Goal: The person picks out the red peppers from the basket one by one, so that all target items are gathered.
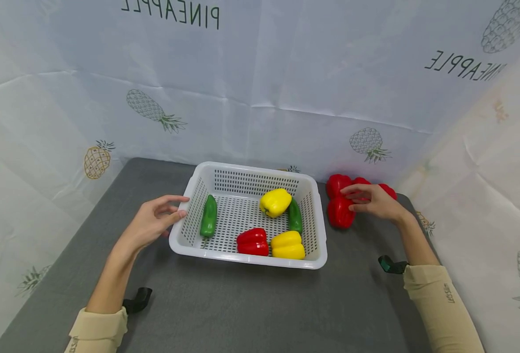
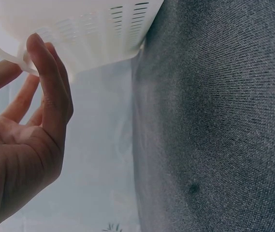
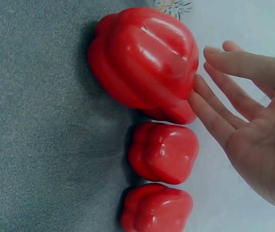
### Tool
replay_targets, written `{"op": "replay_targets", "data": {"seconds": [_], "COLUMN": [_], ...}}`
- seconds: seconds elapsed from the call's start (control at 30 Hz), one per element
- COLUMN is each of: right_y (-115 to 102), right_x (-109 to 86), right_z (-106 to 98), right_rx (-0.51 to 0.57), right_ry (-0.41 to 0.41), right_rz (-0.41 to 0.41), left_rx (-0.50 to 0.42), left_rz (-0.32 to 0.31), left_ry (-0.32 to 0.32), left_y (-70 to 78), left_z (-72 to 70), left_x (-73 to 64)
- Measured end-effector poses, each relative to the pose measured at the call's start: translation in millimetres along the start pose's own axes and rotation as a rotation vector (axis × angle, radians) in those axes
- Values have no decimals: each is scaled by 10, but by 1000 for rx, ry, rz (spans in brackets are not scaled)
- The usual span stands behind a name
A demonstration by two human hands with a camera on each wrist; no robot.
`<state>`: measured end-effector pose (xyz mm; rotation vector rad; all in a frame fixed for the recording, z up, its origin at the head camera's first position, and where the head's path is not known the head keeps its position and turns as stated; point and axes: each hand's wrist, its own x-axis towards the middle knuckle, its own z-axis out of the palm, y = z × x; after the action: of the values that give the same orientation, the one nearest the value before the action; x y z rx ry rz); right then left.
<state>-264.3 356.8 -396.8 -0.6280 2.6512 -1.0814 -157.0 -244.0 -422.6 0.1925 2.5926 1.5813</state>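
Observation:
A white perforated plastic basket point(image 1: 247, 262) stands on the grey table. My left hand point(image 1: 151, 220) holds its left rim, with thumb and fingertips at the edge; the left wrist view shows the fingers point(image 2: 50, 87) bent about the rim. Inside the basket are a green pepper point(image 1: 209, 216) on the left and another green pepper point(image 1: 295, 216) on the right. Two yellow bell peppers point(image 1: 275, 202) and a red bell pepper point(image 1: 252, 241) lie there too. Over several red bell peppers right of the basket, my right hand point(image 1: 372, 200) has loosely spread fingers, its fingertips right beside the nearest red bell pepper point(image 3: 144, 58).
The other red bell peppers point(image 3: 164, 153) stand in a row along the table's back edge. A pineapple-print curtain point(image 1: 251, 98) hangs behind and at both sides. Black wrist-camera mounts point(image 1: 137, 300) jut out beside both forearms, low over the grey table point(image 1: 242, 309).

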Motion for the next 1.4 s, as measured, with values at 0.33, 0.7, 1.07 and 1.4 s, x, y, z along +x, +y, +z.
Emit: {"op": "replay_targets", "data": {"seconds": [0.33,0.7,1.07,1.4], "right_y": [-195,-437,-721,-1083], "right_x": [17,82,215,386], "right_z": [-15,-5,43,74], "right_rx": [-14,-9,0,-21], "right_ry": [5,-16,-54,-86], "right_rz": [-4,-62,-119,-184], "left_rx": [19,10,6,4], "left_rz": [9,-1,1,1], "left_ry": [8,6,1,-1], "left_y": [-6,7,0,11], "left_z": [1,-10,-5,-5], "left_x": [-4,1,5,-1]}}
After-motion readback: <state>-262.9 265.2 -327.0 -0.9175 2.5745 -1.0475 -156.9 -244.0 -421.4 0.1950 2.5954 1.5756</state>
